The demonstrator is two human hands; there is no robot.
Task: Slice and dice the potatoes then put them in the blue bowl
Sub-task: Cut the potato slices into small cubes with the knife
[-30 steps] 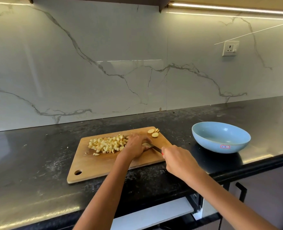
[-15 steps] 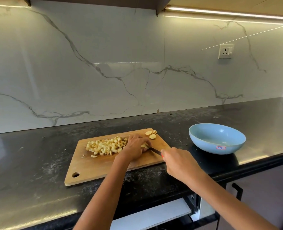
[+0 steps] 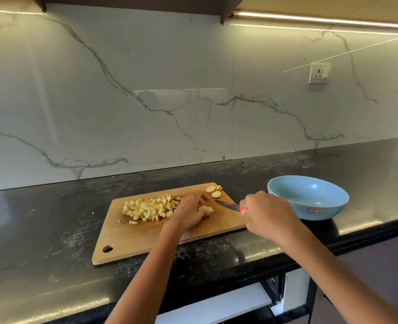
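Potato slices (image 3: pixel 205 209) sit mid cutting board (image 3: pixel 146 239), pinned under the left hand (image 3: pixel 189 213); dice pile (image 3: pixel 151 208) lies left of them. Dicing step. Right hand (image 3: pixel 267 216) grips the knife (image 3: pixel 227 205), blade off the slices. Next: chop down, clear of fingertips. Blue bowl (image 3: pixel 328 206), right of board, looks empty; red sticker unreadable.

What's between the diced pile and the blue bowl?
Head view: left hand on potato slices, then knife in right hand, before blue bowl; diced pile.
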